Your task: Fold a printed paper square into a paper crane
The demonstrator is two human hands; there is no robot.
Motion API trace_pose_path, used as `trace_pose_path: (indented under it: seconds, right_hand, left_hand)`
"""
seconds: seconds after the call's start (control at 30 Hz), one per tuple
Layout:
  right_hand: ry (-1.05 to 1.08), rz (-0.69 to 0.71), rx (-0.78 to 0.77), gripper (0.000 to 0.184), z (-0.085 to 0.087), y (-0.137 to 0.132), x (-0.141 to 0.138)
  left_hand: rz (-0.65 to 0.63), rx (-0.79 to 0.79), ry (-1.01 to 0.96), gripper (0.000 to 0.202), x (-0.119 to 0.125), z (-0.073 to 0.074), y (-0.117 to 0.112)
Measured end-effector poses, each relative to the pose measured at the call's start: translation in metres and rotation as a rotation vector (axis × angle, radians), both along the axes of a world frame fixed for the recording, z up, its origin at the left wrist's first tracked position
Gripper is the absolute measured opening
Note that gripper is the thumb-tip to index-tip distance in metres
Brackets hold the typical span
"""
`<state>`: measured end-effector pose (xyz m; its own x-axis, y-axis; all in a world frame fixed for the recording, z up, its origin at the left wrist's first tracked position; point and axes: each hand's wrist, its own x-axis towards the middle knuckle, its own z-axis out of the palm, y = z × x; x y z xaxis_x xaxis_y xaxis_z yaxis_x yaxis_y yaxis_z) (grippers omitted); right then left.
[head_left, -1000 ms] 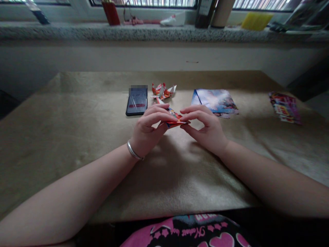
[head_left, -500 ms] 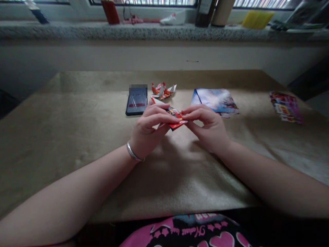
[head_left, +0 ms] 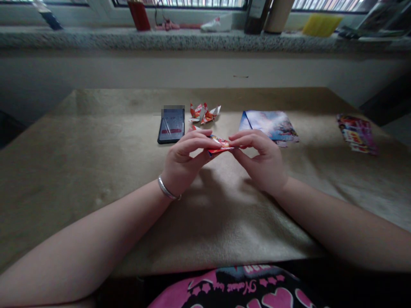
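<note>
A piece of folded printed paper (head_left: pixel 221 145), mostly red with some white and blue, is held above the table between both hands. My left hand (head_left: pixel 188 154) grips its left part, fingers on top and thumb beneath. At its right end, my right hand (head_left: pixel 258 156) pinches the edge between thumb and fingers. Much of the paper is covered by the fingers, so its full shape is hidden. Just behind it stand folded red-and-white paper pieces (head_left: pixel 204 113) with pointed tips. A dark phone (head_left: pixel 171 126) with its screen lit lies beyond my left hand.
Blue-and-white printed sheets (head_left: pixel 271 124) lie behind my right hand. Farther right is a spread of pink and red printed papers (head_left: pixel 357 134). A tan cover (head_left: pixel 96 171) lies over the table. Along the back, a stone windowsill (head_left: pixel 180 41) carries bottles and small items.
The folded paper has tipped flatter, and less of its printed face shows. My fingers have shifted slightly on it, while both hands stay in nearly the same place.
</note>
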<state>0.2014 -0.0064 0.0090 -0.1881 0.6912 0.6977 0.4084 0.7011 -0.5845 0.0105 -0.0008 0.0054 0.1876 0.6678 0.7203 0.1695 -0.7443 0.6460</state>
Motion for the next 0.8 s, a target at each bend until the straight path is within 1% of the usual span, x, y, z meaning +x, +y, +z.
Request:
trace_pose_path:
  seconds: [0.13, 0.23, 0.37, 0.43, 0.5, 0.6, 0.67, 0.73, 0.8]
  right_hand:
    - [-0.03, -0.018, 0.065, 0.012, 0.005, -0.002, 0.0]
    - [-0.065, -0.041, 0.094, 0.013, 0.008, -0.003, 0.001]
    - [-0.094, -0.068, 0.122, 0.011, 0.011, -0.005, 0.003]
    - [-0.09, -0.071, 0.135, 0.01, 0.011, -0.005, 0.004]
    - [-0.075, -0.053, 0.122, 0.01, 0.011, -0.005, 0.003]
    - [0.012, 0.028, 0.039, 0.013, 0.01, -0.003, 0.001]
    - [0.091, 0.079, -0.038, 0.013, 0.008, -0.001, 0.0]
    - [0.119, 0.095, -0.077, 0.011, 0.007, 0.001, 0.0]
    - [0.12, 0.09, -0.068, 0.01, 0.007, 0.001, 0.001]
  left_hand:
    - [-0.021, 0.042, 0.064, 0.01, -0.001, 0.003, 0.001]
    - [0.045, 0.101, 0.126, 0.014, -0.001, 0.006, -0.001]
    - [0.133, 0.135, 0.166, 0.011, -0.001, 0.009, -0.005]
    - [0.128, 0.093, 0.117, 0.012, -0.001, 0.01, -0.007]
    - [0.067, 0.011, 0.02, 0.014, 0.0, 0.009, -0.007]
    - [-0.061, -0.137, -0.12, 0.015, 0.002, 0.006, -0.004]
    - [-0.111, -0.193, -0.185, 0.015, 0.003, 0.004, -0.002]
    - [-0.122, -0.221, -0.22, 0.014, 0.004, 0.002, -0.002]
    - [-0.113, -0.234, -0.209, 0.015, 0.004, 0.002, -0.002]
